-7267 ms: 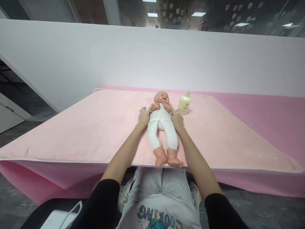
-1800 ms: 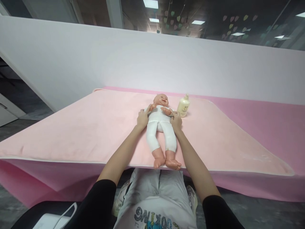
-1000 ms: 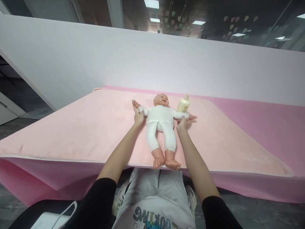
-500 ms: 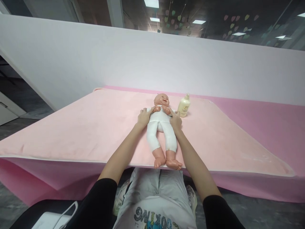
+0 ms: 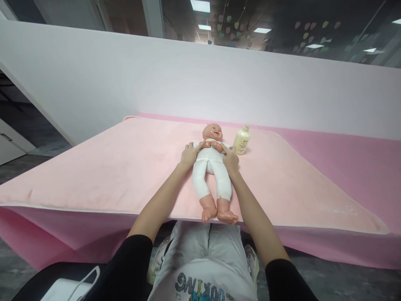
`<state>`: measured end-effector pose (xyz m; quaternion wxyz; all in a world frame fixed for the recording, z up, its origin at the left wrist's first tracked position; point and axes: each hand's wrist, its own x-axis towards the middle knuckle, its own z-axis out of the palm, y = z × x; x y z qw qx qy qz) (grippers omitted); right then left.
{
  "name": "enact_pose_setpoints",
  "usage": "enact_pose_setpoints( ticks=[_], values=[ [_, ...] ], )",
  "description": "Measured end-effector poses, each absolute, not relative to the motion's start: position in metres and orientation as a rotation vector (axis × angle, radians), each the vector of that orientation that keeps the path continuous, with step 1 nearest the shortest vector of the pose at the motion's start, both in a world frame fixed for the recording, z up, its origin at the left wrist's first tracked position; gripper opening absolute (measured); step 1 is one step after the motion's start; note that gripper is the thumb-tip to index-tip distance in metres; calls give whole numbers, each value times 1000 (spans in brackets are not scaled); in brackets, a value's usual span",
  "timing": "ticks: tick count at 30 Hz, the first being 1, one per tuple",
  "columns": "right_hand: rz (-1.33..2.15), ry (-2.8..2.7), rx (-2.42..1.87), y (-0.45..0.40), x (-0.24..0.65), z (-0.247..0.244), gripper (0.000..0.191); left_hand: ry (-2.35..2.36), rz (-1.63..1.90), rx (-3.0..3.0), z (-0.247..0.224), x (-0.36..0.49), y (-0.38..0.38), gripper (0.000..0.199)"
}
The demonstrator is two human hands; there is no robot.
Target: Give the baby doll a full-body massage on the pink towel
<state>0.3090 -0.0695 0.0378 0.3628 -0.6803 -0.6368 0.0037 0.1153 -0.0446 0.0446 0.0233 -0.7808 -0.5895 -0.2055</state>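
Note:
A baby doll [image 5: 210,156] with a white cloth body and bare plastic head, hands and feet lies on its back, head away from me. My left hand [image 5: 189,155] is closed round the doll's arm on the left side, thumb near its small hand. On the other side, my right hand [image 5: 231,160] grips the doll's other arm in the same way. Both doll hands rest together on its chest. A pale yellow pump bottle [image 5: 241,141] stands upright just beyond my right hand.
Under the doll is a peach-pink mat [image 5: 94,167] over a pink-covered table [image 5: 351,167]. A white partition [image 5: 188,79] rises behind the far edge. The doll's feet reach the near edge. A white object with a cable [image 5: 67,289] lies at lower left.
The doll's hand on the right side has shifted slightly inward and down, closer to the other one. My hands keep their hold on its arms; the bottle stays put.

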Motion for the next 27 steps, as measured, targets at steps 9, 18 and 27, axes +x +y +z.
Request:
enact_pose_setpoints(
  ticks=[9, 18, 27],
  values=[
    [60, -1588, -1713, -71, 310, 39, 56, -1751, -703, -2455, 42, 111, -42, 50],
    [131, -1516, -1581, -67, 314, 35, 58, -1698, -893, -2470, 32, 108, -36, 47],
    [232, -1265, -1312, -48, 321, 17, 56, -1697, -1604, -2416, 8, 106, -12, 60]
  ],
)
